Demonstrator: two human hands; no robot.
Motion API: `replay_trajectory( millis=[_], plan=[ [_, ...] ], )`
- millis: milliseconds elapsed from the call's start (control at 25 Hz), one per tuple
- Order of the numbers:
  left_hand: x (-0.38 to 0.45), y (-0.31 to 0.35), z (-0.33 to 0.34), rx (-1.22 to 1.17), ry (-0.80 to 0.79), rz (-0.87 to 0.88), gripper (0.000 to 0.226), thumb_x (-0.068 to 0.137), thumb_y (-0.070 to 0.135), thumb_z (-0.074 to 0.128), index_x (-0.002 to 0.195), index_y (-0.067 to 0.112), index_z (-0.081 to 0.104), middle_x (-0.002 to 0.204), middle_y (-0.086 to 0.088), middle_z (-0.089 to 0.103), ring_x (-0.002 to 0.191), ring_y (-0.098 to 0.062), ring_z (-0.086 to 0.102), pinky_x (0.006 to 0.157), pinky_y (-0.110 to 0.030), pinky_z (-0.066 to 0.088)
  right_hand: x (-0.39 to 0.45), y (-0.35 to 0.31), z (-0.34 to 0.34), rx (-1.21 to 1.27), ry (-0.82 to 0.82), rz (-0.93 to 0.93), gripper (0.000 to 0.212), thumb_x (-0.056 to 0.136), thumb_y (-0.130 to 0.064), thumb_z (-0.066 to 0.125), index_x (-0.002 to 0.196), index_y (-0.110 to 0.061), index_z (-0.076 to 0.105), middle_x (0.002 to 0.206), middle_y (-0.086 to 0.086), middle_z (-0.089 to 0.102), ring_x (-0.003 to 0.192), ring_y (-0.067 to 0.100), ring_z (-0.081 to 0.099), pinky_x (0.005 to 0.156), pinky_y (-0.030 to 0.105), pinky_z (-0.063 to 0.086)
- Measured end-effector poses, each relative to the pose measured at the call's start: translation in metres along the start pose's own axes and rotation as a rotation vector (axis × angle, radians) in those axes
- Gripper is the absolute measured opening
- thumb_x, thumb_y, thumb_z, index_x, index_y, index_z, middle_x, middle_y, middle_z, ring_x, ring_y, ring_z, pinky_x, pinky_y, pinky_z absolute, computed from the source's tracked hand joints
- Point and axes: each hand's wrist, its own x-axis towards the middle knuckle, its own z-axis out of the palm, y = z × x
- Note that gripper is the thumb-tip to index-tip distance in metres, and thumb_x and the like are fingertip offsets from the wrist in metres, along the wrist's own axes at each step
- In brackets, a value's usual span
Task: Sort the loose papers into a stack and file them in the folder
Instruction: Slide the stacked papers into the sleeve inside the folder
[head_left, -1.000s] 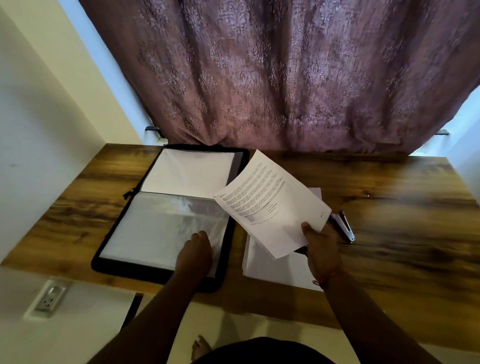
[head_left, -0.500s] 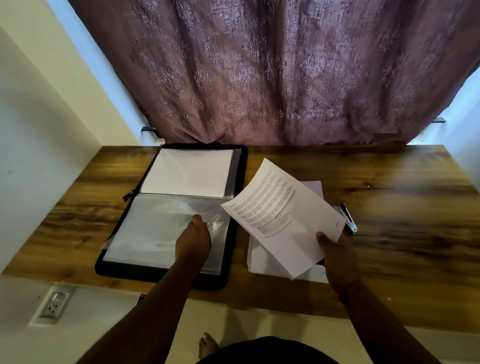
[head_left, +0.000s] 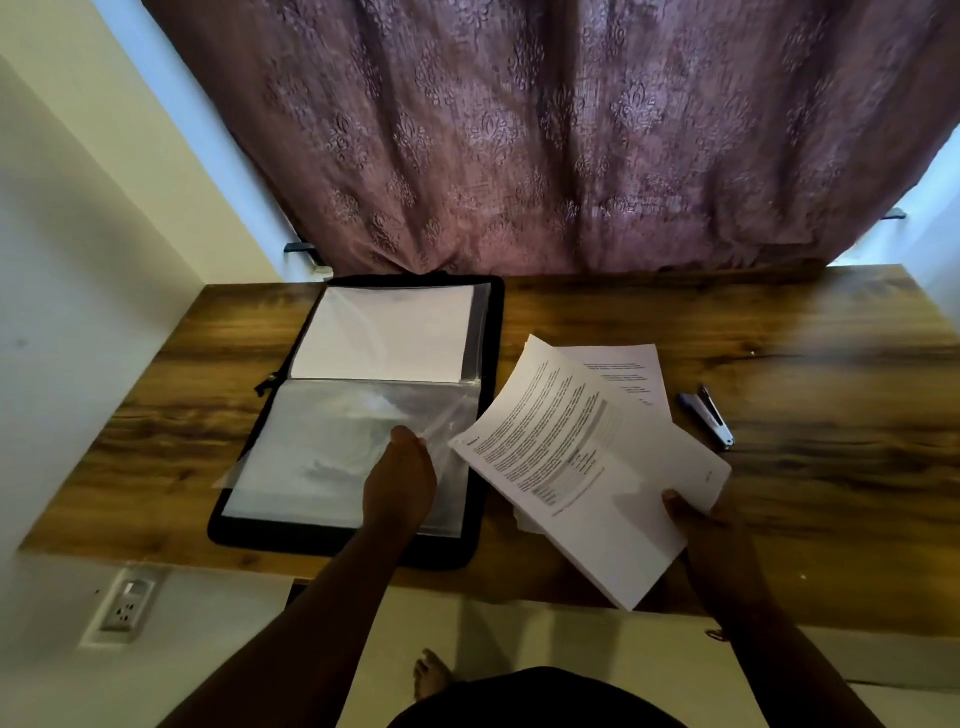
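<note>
Since 1 second ago the right hand (head_left: 719, 540) has carried its printed sheet (head_left: 587, 467) lower and further right, off the folder's edge, while the left hand (head_left: 400, 480) has slid up the clear sleeve (head_left: 332, 441). Left fingers pinch the sleeve's right edge and lift it. Right thumb lies on top of the sheet's near corner, gripping it tilted above the paper stack (head_left: 631, 371). Open on the wooden desk (head_left: 831, 338), the black folder (head_left: 493, 332) sits left of the stack; a stapler (head_left: 707, 415) lies just right of it.
</note>
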Motion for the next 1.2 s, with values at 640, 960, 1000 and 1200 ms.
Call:
replay_trajectory(
  millis=[640, 960, 1000, 1200],
  plan=[
    [-0.013, -0.004, 0.002, 0.186, -0.1, 0.166, 0.015, 0.103, 0.031, 0.037, 0.098, 0.017, 0.038, 0.091, -0.006, 0.063, 0.078, -0.027, 0.065, 0.076, -0.042, 0.055, 0.019, -0.011, 0.015, 0.095, -0.145, 0.124, 0.027, 0.095, -0.015, 0.057, 0.122, -0.015, 0.053, 0.116, 0.016, 0.063, 0.101, 0.033, 0.065, 0.062, 0.044, 0.06],
    [-0.016, -0.004, 0.004, 0.251, -0.085, 0.172, 0.023, 0.105, 0.031, 0.033, 0.103, 0.011, 0.045, 0.09, -0.009, 0.064, 0.074, -0.026, 0.06, 0.065, -0.034, 0.042, 0.023, -0.017, -0.004, 0.203, -0.099, 0.037, 0.036, 0.082, -0.026, 0.071, 0.115, -0.026, 0.058, 0.114, 0.008, 0.065, 0.103, 0.03, 0.066, 0.065, 0.042, 0.061],
    [-0.017, -0.003, 0.004, 0.256, -0.083, 0.165, 0.023, 0.106, 0.03, 0.033, 0.104, 0.011, 0.045, 0.09, -0.009, 0.064, 0.074, -0.027, 0.061, 0.065, -0.033, 0.041, 0.023, -0.016, -0.005, 0.195, -0.108, 0.041, 0.055, 0.069, -0.038, 0.082, 0.117, -0.027, 0.058, 0.114, 0.007, 0.066, 0.102, 0.028, 0.067, 0.068, 0.044, 0.061],
    [-0.016, 0.006, 0.002, 0.248, -0.076, 0.11, 0.016, 0.105, 0.03, 0.033, 0.101, 0.015, 0.04, 0.095, -0.007, 0.065, 0.074, -0.024, 0.06, 0.067, -0.034, 0.043, 0.022, -0.014, 0.001, 0.161, -0.136, 0.092, 0.028, 0.086, -0.026, 0.068, 0.112, -0.025, 0.057, 0.119, 0.014, 0.063, 0.103, 0.033, 0.064, 0.081, 0.055, 0.056]
  ],
)
